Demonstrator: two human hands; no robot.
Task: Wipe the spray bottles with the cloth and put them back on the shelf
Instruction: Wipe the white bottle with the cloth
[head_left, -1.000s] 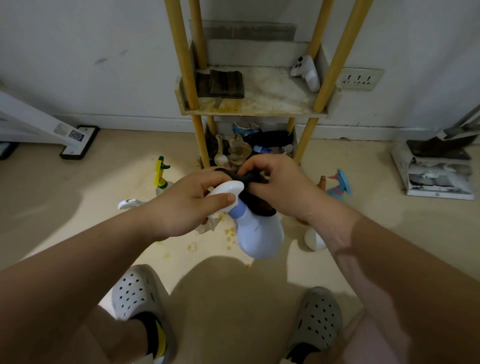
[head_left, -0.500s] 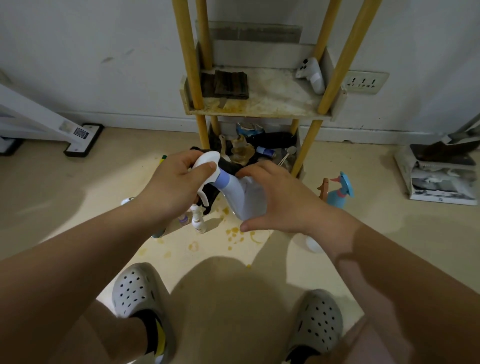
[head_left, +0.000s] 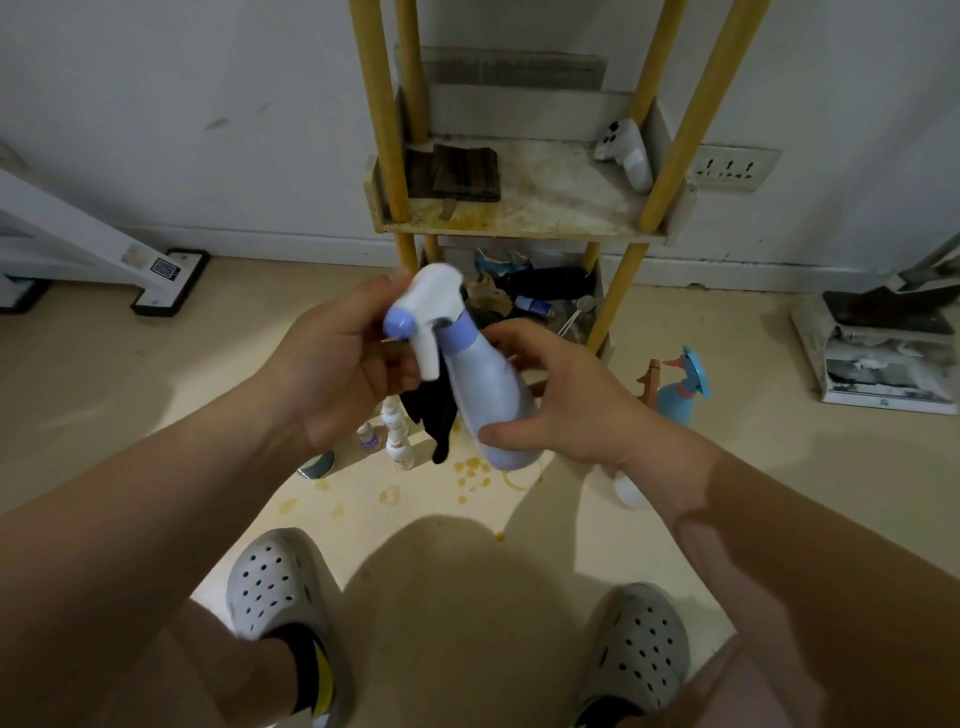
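A white spray bottle (head_left: 491, 395) with a lilac collar and nozzle cap is held up in front of me, tilted, its base toward me. My left hand (head_left: 337, 364) grips its white trigger head. A black cloth (head_left: 434, 413) hangs down behind the bottle from between my hands. My right hand (head_left: 561, 400) curls round the bottle's body, thumb near the base. The shelf (head_left: 519, 228), on yellow posts, stands straight ahead against the wall. A blue spray bottle (head_left: 680, 387) stands on the floor at the right.
Small white bottles (head_left: 397, 441) and a dark lid stand on the stained floor under my hands. The shelf board carries a dark folded cloth (head_left: 457, 174) and a white controller (head_left: 626, 150). Clutter fills the bottom tier. A stack of papers (head_left: 883, 358) lies at right.
The bottle has been lifted and turned, nozzle now pointing toward me. My right hand shifted from the bottle's neck and cloth down to the body. The cloth now hangs loose.
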